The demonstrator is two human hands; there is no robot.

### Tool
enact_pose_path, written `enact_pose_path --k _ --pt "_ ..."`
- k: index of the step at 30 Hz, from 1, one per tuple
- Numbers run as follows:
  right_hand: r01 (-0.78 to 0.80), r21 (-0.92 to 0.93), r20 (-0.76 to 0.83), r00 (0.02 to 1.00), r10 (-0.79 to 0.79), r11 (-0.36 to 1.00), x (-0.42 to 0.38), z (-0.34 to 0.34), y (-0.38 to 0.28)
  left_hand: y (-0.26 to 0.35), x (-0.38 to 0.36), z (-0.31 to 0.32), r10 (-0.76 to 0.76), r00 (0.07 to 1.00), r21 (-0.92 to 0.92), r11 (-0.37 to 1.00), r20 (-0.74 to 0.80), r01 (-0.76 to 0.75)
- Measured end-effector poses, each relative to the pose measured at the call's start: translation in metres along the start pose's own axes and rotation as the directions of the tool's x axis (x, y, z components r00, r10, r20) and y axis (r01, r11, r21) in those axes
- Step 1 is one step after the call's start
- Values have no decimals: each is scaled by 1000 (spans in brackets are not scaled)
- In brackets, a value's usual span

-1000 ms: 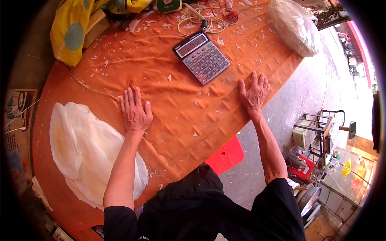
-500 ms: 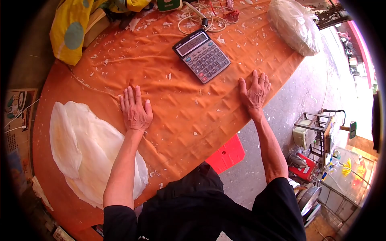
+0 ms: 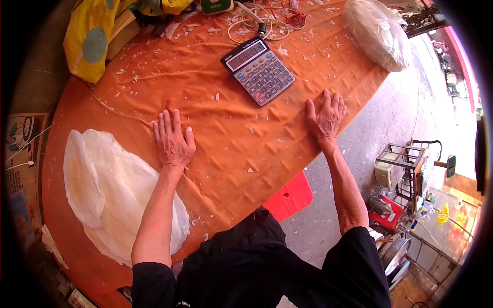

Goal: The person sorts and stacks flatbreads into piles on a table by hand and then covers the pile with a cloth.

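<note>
My left hand (image 3: 173,139) lies flat on the orange table cover (image 3: 231,159), palm down, fingers stretched out and holding nothing. Below and left of it, a stack of large, thin off-white sheets (image 3: 110,185) with uneven edges rests on the cover, partly hidden under my left forearm. Near the table's right edge, my right hand (image 3: 326,117) is also palm down with its fingers spread. A grey desk calculator (image 3: 258,72) sits ahead, between the two hands and nearer the right one. Small white flakes are scattered over the cover.
A filled clear plastic bag (image 3: 377,36) lies at the table's far right. Coiled cable (image 3: 280,31) and a yellow spotted cloth (image 3: 87,43) are at the back. A red stool (image 3: 292,197) stands below the front edge; a metal cart (image 3: 403,169) is on the floor at right.
</note>
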State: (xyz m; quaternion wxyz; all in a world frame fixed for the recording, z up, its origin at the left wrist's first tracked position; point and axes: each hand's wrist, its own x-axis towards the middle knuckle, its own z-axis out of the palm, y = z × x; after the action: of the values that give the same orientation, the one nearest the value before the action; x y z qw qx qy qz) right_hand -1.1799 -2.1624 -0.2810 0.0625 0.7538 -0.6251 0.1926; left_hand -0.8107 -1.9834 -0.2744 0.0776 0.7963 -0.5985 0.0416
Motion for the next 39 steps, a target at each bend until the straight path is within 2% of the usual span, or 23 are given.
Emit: enact_pose_path --k 9,11,13,14,15,16,17,18,19,20,21,22,25,26,27,29,39 --pt "-13 -26 19 1000 13 1000 1 -7 -5 -1 0 1 0 1000 3 1000 1 0" --pt "4 -55 -31 1000 -6 998 1 -7 -7 -1 0 2 -1 1000 13 1000 6 0" --pt "18 -62 -20 1000 -19 998 7 -23 -7 -1 1 5 14 999 0 1000 -35 -14" --pt "39 -54 -4 999 -40 998 6 -28 -10 4 0 2 33 999 -51 998 -27 -34" --pt "92 22 -65 994 -90 996 2 -22 6 9 1 -4 40 999 -64 997 -28 -41" --pt "111 8 -103 989 -109 994 1 -35 -4 17 -2 0 51 971 -158 983 -235 -91" --pt "137 13 -108 985 -135 991 2 -32 -2 30 3 -37 22 988 -85 996 -154 -35" --pt "163 17 -113 981 -160 987 3 -29 2 14 4 -30 16 983 -178 983 -180 -49" --pt "189 22 -118 976 -185 982 4 -26 7 13 7 -33 28 974 -147 987 -224 -62" --pt "215 -127 -128 965 -231 968 0 6 36 13 5 -23 8 951 -153 987 -310 -58" --pt "176 -215 -124 971 -206 961 -4 29 52 12 2 -33 -11 988 -297 954 -156 -36" --pt "145 -245 -131 975 -181 959 -6 40 57 12 -3 -19 -44 982 -169 986 -183 12" --pt "31 -326 -11 999 -37 945 -5 40 42 9 -7 -14 -59 995 -86 995 -84 51" --pt "63 -290 -100 990 -96 955 -6 41 42 11 -7 -16 -72 997 -81 994 -32 69" --pt "108 -313 -149 976 -161 944 -1 8 24 12 -8 -15 -69 996 -61 996 -57 65" --pt "159 -362 -217 944 -249 918 6 -38 -3 13 -8 -14 -65 998 -71 995 -9 64" --pt "118 -345 -222 953 -204 931 4 -39 0 17 -8 -21 -82 992 4 997 94 83"
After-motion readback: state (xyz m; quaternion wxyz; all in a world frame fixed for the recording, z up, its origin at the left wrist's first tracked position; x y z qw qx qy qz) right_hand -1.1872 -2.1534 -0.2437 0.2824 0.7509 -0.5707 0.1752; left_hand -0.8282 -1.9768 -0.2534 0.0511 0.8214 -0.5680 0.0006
